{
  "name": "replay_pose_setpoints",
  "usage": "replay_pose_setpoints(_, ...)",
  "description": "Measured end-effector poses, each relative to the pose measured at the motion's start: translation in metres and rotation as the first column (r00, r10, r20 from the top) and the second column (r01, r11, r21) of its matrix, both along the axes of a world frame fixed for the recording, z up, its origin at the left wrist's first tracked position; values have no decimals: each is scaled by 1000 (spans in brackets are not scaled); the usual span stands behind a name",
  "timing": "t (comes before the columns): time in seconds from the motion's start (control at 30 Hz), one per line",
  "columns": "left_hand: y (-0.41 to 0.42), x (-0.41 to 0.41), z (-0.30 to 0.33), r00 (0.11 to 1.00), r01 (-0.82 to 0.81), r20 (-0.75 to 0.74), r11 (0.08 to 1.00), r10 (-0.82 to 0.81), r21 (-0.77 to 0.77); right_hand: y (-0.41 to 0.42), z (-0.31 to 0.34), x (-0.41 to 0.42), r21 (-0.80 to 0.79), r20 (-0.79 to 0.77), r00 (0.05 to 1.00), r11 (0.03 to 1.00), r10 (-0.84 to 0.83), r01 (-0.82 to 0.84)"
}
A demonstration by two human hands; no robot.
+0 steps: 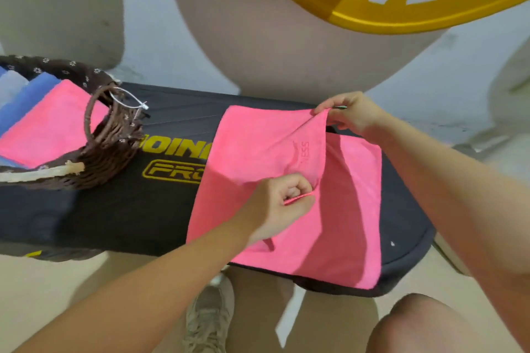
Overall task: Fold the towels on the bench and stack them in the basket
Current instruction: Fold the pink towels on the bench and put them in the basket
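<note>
Black gym bench [120, 209]: left hand [275, 206] & right hand [348, 113] pinch pink towel [352, 209] corners; should match edges w/ lower layer, then smooth flat.

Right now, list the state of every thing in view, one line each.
pink towel: partly folded on the bench, one flap lifted.
left hand: shut, pinching the towel's near edge.
right hand: shut, pinching the towel's far corner.
basket: on the bench, holding folded towels.
folded pink towel: flat on top in the basket.
blue towels: folded, in the basket.
bench: black, bearing towel and basket.
</note>
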State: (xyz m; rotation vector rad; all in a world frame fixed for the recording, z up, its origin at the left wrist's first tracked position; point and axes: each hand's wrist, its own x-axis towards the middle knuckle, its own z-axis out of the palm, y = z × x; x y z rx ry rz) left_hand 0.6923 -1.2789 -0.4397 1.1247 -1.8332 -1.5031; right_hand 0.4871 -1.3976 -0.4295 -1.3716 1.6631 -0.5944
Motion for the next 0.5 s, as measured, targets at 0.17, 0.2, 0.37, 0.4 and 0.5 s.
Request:
replay_pose_setpoints(0.17, 9, -56, -8, 983, 169, 78, 986, -168, -3, 24, -21, -59, -4, -85, 975, 978, -208, 208)
replay_pose_setpoints(0.2, 12, -65, -10, 975, 205, 91, 979, -204, -4, 29, -24, -68, 3, -61, 973, 975, -221, 222)
replay_pose_setpoints(0.37, 25, -88, -29, 929, 315, 219, 948, -297, -50, 41, -43, -85, 93, -29, 966, 962, -256, 257)
replay_pose_setpoints(0.4, 26, -89, -33, 925, 317, 237, 947, -297, -47, 42, -46, -84, 105, -1, 957, 951, -292, 290)
replay_pose_setpoints(0.5, 30, -92, -45, 918, 329, 252, 943, -307, -48, 42, -58, -82, 27, -44, 940, 940, -339, 341)
